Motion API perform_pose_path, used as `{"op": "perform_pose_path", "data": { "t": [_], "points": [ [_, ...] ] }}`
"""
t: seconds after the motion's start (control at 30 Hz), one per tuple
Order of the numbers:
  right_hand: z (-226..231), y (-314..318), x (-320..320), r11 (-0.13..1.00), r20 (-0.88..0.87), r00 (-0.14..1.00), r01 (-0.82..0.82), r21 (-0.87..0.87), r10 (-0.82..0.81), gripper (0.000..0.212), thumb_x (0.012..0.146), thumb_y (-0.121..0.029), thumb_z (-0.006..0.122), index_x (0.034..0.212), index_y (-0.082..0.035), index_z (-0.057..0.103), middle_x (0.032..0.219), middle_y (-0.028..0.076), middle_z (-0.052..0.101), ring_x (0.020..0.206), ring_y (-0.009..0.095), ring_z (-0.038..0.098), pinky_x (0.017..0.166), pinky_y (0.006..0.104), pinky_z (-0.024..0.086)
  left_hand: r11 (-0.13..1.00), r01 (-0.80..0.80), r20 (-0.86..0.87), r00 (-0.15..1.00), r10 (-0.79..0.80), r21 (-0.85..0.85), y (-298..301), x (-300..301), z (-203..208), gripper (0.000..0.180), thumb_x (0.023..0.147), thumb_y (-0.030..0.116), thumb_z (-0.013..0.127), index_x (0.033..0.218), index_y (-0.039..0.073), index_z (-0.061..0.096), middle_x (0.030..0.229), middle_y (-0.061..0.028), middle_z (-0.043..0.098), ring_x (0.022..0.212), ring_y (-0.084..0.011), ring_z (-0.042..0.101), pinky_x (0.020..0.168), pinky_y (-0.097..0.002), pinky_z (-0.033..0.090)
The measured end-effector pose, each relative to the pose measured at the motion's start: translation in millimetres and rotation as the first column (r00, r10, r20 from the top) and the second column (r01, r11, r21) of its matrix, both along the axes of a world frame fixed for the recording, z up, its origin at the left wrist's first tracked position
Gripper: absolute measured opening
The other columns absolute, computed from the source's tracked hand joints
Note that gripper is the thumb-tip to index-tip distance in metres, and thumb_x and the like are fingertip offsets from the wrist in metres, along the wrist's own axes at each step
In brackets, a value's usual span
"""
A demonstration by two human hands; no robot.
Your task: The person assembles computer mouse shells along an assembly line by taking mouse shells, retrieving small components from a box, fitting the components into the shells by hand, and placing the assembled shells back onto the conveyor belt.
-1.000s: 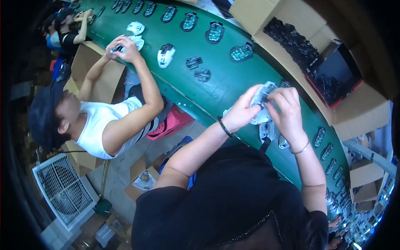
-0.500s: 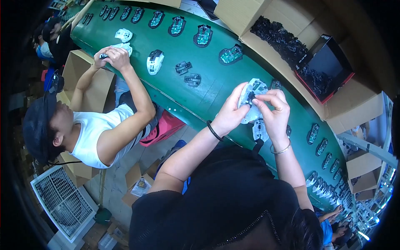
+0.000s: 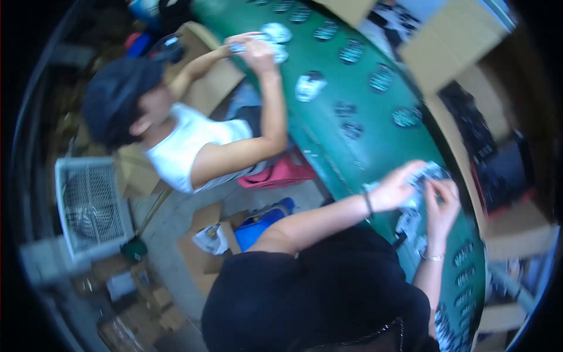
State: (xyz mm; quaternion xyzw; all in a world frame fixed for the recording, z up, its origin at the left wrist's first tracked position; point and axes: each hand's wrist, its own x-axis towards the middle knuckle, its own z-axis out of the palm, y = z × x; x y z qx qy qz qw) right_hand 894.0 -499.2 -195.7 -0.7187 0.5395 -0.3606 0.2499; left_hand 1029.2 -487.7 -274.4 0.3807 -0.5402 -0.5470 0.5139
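Observation:
My left hand (image 3: 394, 186) and my right hand (image 3: 441, 205) both grip a small white and grey part (image 3: 427, 176) over the green conveyor belt (image 3: 328, 141). A dark band circles my left wrist and a thin bracelet my right one. More white pieces (image 3: 409, 222) lie on the belt just under my hands. The picture is blurred, so the part's details are unclear.
Dark round parts (image 3: 352, 51) and a white one (image 3: 309, 85) lie along the belt. A co-worker in a white top and dark cap (image 3: 120, 97) handles white parts (image 3: 271, 36) at my left. Cardboard boxes (image 3: 451, 50) line the far side; a white fan (image 3: 91, 205) stands on the floor.
The view has swung and blurred. My hands still hold the part together, now lower right in the picture. The co-worker's hands stay on the white parts further up the belt.

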Motion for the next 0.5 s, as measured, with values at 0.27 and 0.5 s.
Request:
{"op": "perform_pose_path", "data": {
  "t": [0.27, 0.5],
  "points": [
    [-19, -8, -1, 0.962, 0.461, 0.864, 0.088, 0.260, -0.204, 0.038, 0.072, 0.002, 0.068, 0.104, -0.005, 0.049, 0.092, 0.001, 0.044, 0.082, 0.007, 0.042, 0.070, 0.0189, 0.039, 0.916, 0.134, -0.479, 0.875, 0.070, 0.378, -4, 7, 21, 0.060, 0.076, -0.009, 0.044, 0.134, 0.005, 0.033, 0.121, -0.0079, 0.050, 0.109, -0.0162, 0.052, 0.086, -0.0278, 0.047],
    [-53, 7, 11, 0.905, 0.645, 0.728, -0.079, 0.418, -0.234, 0.045, 0.079, 0.003, 0.055, 0.122, 0.005, 0.041, 0.107, 0.010, 0.056, 0.092, 0.015, 0.057, 0.081, 0.0275, 0.047, 0.908, 0.110, -0.397, 0.915, 0.067, 0.405, -10, -1, 15, 0.058, 0.077, -0.005, 0.042, 0.134, 0.005, 0.033, 0.119, -0.0059, 0.050, 0.102, -0.0097, 0.053, 0.073, -0.0212, 0.049]
  ]
}}
